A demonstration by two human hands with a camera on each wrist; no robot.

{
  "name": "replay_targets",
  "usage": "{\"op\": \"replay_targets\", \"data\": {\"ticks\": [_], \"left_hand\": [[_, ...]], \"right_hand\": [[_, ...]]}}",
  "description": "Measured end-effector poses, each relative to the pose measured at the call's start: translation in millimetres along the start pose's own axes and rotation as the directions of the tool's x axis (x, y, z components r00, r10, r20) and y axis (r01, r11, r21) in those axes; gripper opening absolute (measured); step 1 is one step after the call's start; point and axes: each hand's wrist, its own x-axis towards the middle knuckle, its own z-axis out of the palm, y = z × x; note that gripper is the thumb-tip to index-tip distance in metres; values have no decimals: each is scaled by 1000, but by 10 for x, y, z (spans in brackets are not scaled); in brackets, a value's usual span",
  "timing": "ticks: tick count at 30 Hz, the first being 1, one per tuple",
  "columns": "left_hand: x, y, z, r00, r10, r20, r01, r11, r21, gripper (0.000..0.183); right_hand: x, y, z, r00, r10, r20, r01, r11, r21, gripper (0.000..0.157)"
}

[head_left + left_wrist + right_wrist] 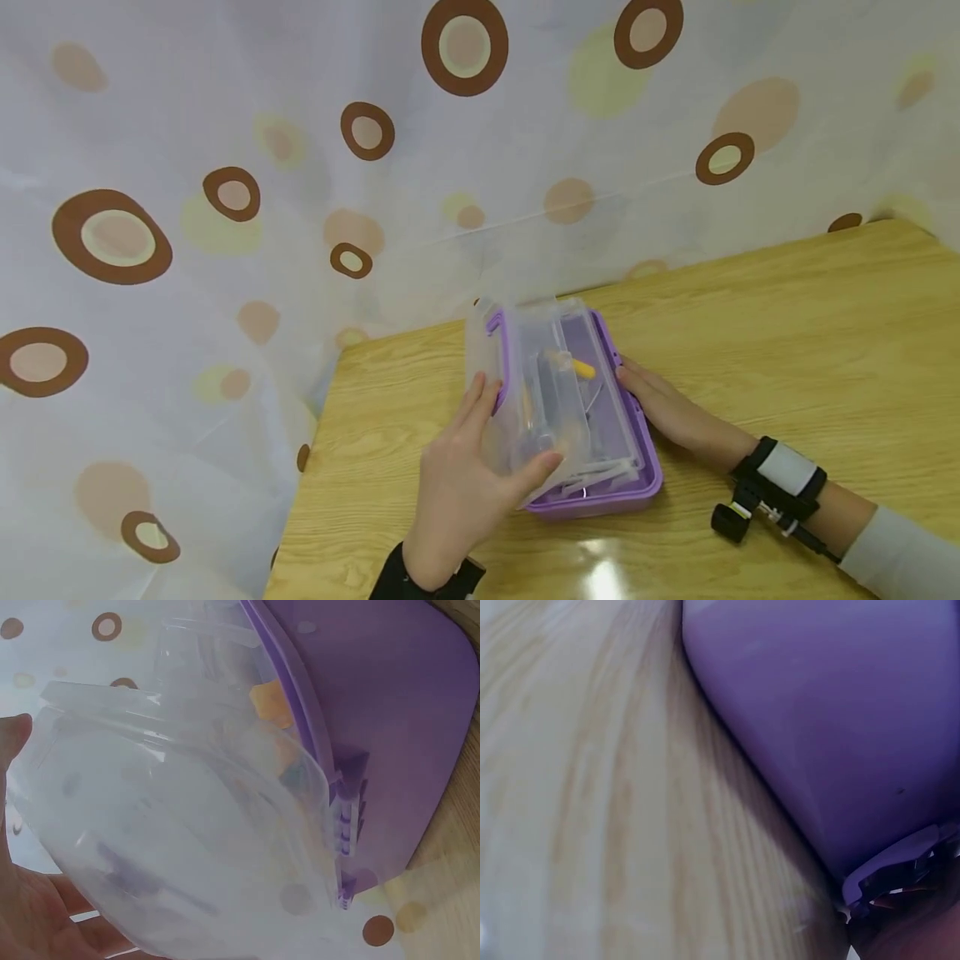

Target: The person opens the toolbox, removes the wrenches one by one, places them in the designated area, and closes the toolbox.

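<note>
A purple plastic storage box [600, 502] sits on the table with its clear lid [150, 825] swung partly up on the left side. My left hand [467, 471] holds the lid's edge, thumb on one face and fingers on the other. A purple latch or handle piece [504, 354] shows on the lid. Under it lies a clear inner tray [618, 462] with a yellow-orange item [583, 369] near its middle; other contents blur behind the plastic. My right hand [667, 410] rests against the box's right side, fingers extended and partly hidden by the wall.
The wood-grain table [787, 350] stretches to the right of the box. Behind and to the left hangs a white curtain [300, 108] printed with brown and tan circles. A strapped wrist camera [731, 521] hangs below the right forearm.
</note>
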Motion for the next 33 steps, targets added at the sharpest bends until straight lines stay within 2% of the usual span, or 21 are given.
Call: {"op": "replay_targets", "data": {"ticks": [9, 16, 20, 33], "left_hand": [[2, -57, -20, 1000, -23, 8, 23, 998, -67, 94], [-13, -72, -96, 992, -100, 71, 109, 984, -138, 94], [-16, -83, -151, 989, -113, 91, 127, 977, -171, 93], [-22, -104, -158, 988, -116, 107, 133, 976, -171, 92]], "right_hand": [[22, 3, -26, 1000, -22, -14, 22, 1000, -1, 67], [28, -14, -9, 1000, -5, -12, 5, 1000, -13, 68], [29, -16, 8, 1000, -6, -8, 5, 1000, -18, 68], [9, -30, -2, 1000, 19, -4, -19, 1000, -10, 69]]}}
